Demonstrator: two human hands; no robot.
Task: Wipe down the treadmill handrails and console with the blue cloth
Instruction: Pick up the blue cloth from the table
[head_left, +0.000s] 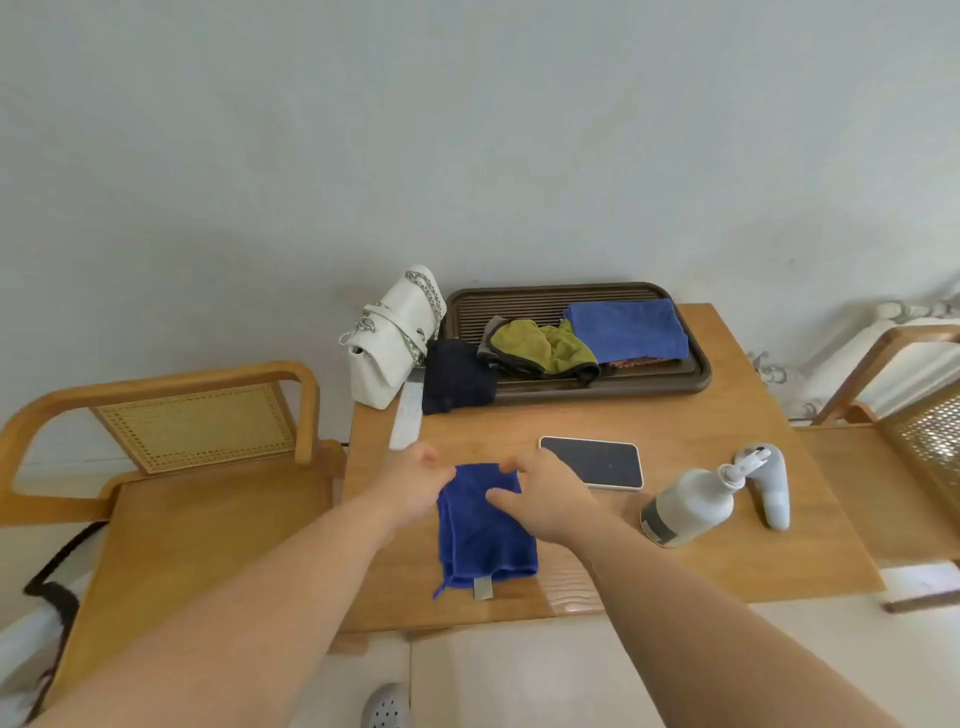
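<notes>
left hand (410, 486) and right hand (545, 496) each pinch the far edge of one blue cloth (485, 545) lying on the table (701, 415), near one phone (592, 461), one bottle (685, 506) and one tray (698, 375) holding a second blue cloth (628, 330).

2 blue cloths (483, 525) (628, 330), 2 chairs (197, 426) (872, 493), 1 phone (592, 462), 1 bag (389, 343), 1 bottle (685, 506), poss. 1 remote (406, 421).

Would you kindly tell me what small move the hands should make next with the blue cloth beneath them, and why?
Probably lift the blue cloth clear of the table. The left hand and right hand both appear to pinch its far edge, while the rest lies flat on the wood. Raising that edge would bring the cloth into hand, ready for wiping.
</notes>
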